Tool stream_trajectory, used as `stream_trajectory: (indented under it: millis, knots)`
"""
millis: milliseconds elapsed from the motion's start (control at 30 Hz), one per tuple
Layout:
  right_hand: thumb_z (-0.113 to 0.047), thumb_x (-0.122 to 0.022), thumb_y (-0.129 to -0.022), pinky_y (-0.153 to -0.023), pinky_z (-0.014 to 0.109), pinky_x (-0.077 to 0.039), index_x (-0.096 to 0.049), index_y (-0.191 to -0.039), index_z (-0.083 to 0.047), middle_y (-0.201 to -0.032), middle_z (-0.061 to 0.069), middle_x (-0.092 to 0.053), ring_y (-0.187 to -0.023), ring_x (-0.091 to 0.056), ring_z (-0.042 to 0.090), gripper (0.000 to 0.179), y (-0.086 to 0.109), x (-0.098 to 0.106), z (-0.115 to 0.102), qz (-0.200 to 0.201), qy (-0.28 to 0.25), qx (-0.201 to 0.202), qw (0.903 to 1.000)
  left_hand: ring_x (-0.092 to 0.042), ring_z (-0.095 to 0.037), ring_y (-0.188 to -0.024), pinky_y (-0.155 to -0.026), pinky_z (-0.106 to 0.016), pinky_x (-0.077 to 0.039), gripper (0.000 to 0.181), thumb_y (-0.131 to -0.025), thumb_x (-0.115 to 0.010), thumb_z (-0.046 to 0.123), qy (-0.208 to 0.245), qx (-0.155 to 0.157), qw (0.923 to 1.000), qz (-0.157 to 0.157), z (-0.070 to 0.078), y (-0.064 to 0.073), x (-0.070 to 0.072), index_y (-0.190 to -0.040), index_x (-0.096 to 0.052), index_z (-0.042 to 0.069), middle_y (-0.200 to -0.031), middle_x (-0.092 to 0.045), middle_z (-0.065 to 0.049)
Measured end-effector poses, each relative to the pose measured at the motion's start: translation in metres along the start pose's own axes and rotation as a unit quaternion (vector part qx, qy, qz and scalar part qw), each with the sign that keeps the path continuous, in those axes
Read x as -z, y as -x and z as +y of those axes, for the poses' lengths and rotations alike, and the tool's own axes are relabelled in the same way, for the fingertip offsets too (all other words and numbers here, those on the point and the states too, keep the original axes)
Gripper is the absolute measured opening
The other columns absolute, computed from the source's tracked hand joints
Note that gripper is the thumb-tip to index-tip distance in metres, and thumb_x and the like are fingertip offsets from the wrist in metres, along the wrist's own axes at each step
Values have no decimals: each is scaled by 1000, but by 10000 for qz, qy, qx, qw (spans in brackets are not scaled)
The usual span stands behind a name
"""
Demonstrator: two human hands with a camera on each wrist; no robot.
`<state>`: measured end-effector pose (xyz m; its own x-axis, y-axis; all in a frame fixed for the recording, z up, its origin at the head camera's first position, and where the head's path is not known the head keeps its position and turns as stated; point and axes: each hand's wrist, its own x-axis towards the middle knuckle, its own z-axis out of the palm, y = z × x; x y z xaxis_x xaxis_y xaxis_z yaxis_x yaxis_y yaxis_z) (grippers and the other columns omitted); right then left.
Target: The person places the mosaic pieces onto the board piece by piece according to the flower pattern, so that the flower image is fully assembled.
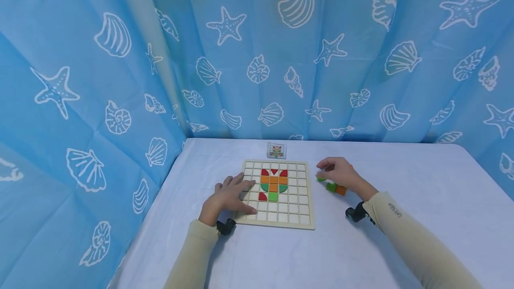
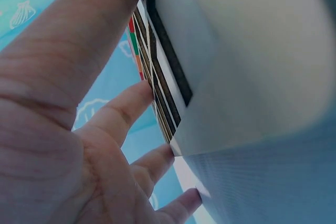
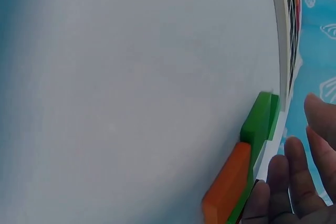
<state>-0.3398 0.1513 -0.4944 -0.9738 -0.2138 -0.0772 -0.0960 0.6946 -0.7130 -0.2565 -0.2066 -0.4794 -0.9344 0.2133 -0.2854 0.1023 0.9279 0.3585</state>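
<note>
One squared board [image 1: 283,207] is touched, lower centre of the frame, by the left hand [image 1: 230,195], its grip spread wide; right of centre, whether a green piece [image 1: 320,178] is held by the right hand [image 1: 340,174] cannot be told.

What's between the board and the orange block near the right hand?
Two green blocks in the head view: one beside the orange block, one nearer the board.

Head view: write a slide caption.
Left hand at a gridded board with colored tiles, right hand near loose green and orange pieces.
</note>
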Motion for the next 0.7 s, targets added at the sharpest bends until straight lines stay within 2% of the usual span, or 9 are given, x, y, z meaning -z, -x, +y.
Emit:
stream_trajectory:
  millis: [233, 467, 700]
  knots:
    - [-22, -75, -87, -91, 42, -51, -70, -115, -8, -116, 12, -68, -105, -58, 28, 32, -3, 1, 1, -264, -19, 17, 9996, -14, -38, -150, -117, -65, -15, 92, -70, -82, 57, 10, 32, 10000, -23, 0, 1, 1, -150, -41, 35, -166, -18, -4]
    - [-19, -78, -84, -94, 44, -51, -69, -116, -5, -115, 13, -69, -104, -59, 28, 36, -3, 0, -6, -536, 270, 142, 9981, -12, -38, -151, -118, -65, -14, 92, -71, -82, 56, 88, 76, 9999, -94, 0, 0, 0, -150, -40, 36, -166, -17, -3]
    - [-17, -77, -84, -96, 46, -50, -70, -114, -7, -117, 13, -68, -109, -59, 30, 33, -3, 1, -9, -649, 421, 8, 9970, -14, -38, -150, -117, -65, -16, 93, -71, -82, 57, 60, 46, 9999, -137, 0, 1, 2, -151, -40, 34, -166, -18, -4]
